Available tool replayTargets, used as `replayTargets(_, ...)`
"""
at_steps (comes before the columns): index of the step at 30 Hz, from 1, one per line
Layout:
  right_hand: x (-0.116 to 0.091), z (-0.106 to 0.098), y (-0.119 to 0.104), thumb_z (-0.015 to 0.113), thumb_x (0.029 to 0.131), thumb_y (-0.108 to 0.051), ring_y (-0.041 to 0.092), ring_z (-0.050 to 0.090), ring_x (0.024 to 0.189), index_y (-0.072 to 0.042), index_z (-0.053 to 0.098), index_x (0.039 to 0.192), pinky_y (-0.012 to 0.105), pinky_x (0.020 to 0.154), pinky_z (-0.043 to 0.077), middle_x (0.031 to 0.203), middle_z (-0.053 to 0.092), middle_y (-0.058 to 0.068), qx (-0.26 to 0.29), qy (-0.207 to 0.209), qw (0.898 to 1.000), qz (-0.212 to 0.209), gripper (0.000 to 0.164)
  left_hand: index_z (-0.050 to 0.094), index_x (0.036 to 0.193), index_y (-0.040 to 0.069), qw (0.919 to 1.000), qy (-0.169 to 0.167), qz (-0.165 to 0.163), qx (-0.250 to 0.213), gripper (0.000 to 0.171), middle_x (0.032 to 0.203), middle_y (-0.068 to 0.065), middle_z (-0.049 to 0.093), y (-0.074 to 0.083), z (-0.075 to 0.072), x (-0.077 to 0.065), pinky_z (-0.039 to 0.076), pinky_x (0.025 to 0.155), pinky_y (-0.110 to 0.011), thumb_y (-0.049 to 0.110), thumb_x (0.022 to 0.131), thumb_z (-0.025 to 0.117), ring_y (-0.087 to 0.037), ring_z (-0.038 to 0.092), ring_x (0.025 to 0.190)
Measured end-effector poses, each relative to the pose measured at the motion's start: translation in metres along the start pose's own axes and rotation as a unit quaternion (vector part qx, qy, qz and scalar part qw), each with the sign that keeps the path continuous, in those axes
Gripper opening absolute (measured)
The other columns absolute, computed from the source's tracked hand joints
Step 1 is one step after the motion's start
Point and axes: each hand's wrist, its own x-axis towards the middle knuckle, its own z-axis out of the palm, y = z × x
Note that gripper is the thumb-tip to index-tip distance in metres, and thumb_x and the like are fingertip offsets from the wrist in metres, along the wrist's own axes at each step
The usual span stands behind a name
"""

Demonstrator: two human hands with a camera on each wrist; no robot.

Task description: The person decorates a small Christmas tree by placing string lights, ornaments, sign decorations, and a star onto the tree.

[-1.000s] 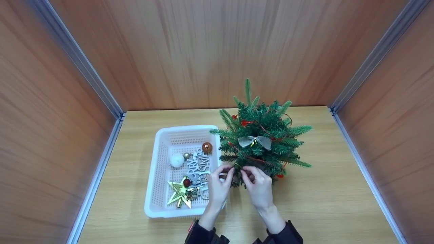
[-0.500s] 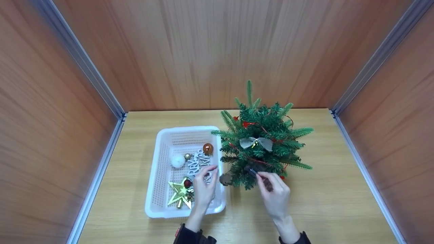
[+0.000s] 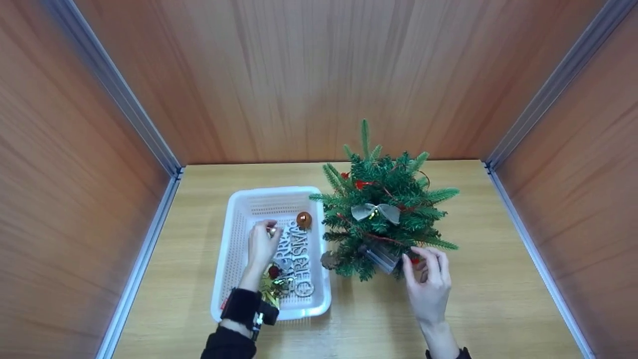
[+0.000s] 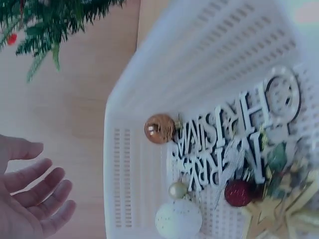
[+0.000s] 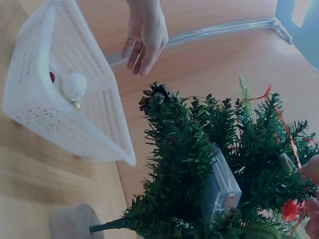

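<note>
left hand (image 3: 262, 245) over basket (image 3: 279, 191); right hand (image 3: 429, 281) beside tree (image 3: 398, 189)

We look into a bay of wood-grained boards: a reddish-brown back wall (image 3: 319, 75) at 12 o'clock, a left wall (image 3: 70, 174) at 9 and a right wall (image 3: 573, 164) at 3. Grey metal strips (image 3: 119, 94) cover the corners toward 11 and 1 o'clock, and paler metal edging (image 3: 541, 264) runs down toward 5 and 7. Below, we see a yellowish wood-grained work surface (image 3: 503, 299) (a dark seam marks its far edge), softly shadowed toward 6. In the right wrist view, a bright light (image 5: 300, 12) glows at 1 o'clock against pale blue.
</note>
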Motion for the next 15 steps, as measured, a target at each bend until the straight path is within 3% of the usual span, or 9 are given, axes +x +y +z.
replayTargets(3,0.001,0.001,0.001,0.07,0.066,0.011,0.012,0.049,0.061,0.005,0.056,0.096,0.012,0.047,0.038,0.086,0.055,0.011,0.003,0.0,1.0,-0.001,0.033,0.059,0.103,-0.006,0.998,-0.04,-0.025,0.041,0.028,0.1,-0.021,0.057,-0.008,-0.002,0.013,0.043,0.08,-0.042,0.009,0.08,0.061,-0.033,0.054,0.092)
replayTargets(4,0.001,0.002,0.002,0.069,0.067,0.011,0.012,0.05,0.061,0.006,0.056,0.097,0.012,0.047,0.039,0.086,0.056,0.011,0.004,0.001,1.0,-0.003,0.034,0.058,0.103,-0.006,0.9971,-0.045,-0.019,0.058,0.031,0.101,-0.021,0.055,-0.018,0.002,0.019,0.044,0.079,-0.04,0.013,0.08,0.062,-0.034,0.053,0.093)
replayTargets(6,0.003,0.002,0.003,0.069,0.067,0.011,0.011,0.051,0.061,0.005,0.056,0.1,0.013,0.048,0.04,0.084,0.057,0.009,0.003,0.0,1.0,-0.005,0.035,0.055,0.109,-0.006,0.993,-0.07,-0.034,0.089,0.036,0.107,-0.023,0.051,-0.025,0.003,0.025,0.043,0.08,-0.042,0.015,0.081,0.062,-0.036,0.051,0.096)
replayTargets(10,0.004,0.003,0.004,0.068,0.068,0.011,0.01,0.051,0.064,0.0,0.062,0.102,0.012,0.05,0.039,0.087,0.06,0.007,-0.008,0.0,1.0,-0.014,0.036,0.044,0.123,-0.004,0.9812,-0.118,-0.061,0.14,0.05,0.123,-0.026,0.038,-0.04,0.011,0.034,0.042,0.081,-0.047,0.018,0.082,0.062,-0.041,0.043,0.105)
replayTargets(11,0.005,0.003,0.004,0.068,0.068,0.011,0.01,0.051,0.065,0.0,0.063,0.101,0.012,0.05,0.039,0.087,0.06,0.008,-0.009,0.0,1.0,-0.016,0.036,0.04,0.128,-0.004,0.9757,-0.138,-0.079,0.151,0.053,0.129,-0.028,0.033,-0.036,0.01,0.035,0.039,0.083,-0.051,0.013,0.082,0.061,-0.044,0.039,0.11)
replayTargets(15,0.005,0.004,0.003,0.069,0.067,0.011,0.01,0.05,0.065,-0.002,0.066,0.097,0.012,0.052,0.038,0.088,0.061,0.007,-0.007,0.004,1.0,-0.018,0.033,0.027,0.136,0.0,0.9599,-0.182,-0.094,0.191,0.064,0.139,-0.029,0.015,-0.053,0.019,0.04,0.032,0.088,-0.058,0.007,0.081,0.059,-0.051,0.025,0.118)
